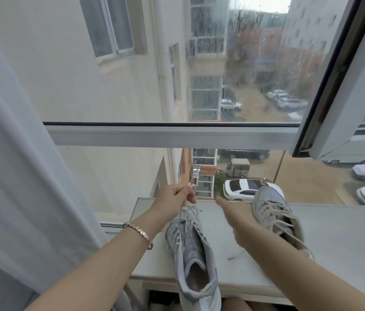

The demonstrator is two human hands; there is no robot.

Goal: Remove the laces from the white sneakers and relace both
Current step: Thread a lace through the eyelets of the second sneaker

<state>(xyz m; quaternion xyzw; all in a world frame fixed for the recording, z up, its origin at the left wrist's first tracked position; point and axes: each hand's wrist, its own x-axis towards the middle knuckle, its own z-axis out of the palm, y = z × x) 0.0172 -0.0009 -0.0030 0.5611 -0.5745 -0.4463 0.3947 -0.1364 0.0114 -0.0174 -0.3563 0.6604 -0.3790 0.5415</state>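
My left hand (177, 196) is curled up and pinches the end of a lace (185, 215), holding it up above the near sneaker (190, 252). My right hand (237, 218) looks blurry. Its fingers are stretched out, just beside the far sneaker (275, 217), and I cannot tell if they touch it. I count two sneakers, both on the window sill (338, 234). One bracelet (139, 232) is on my left wrist.

Sneakers (190, 250) matt cloth w/ woven laces (273, 213), sill (345, 232) smooth matt, bracelet (140, 232) shiny metal, curtain (20, 176) sheer cloth.
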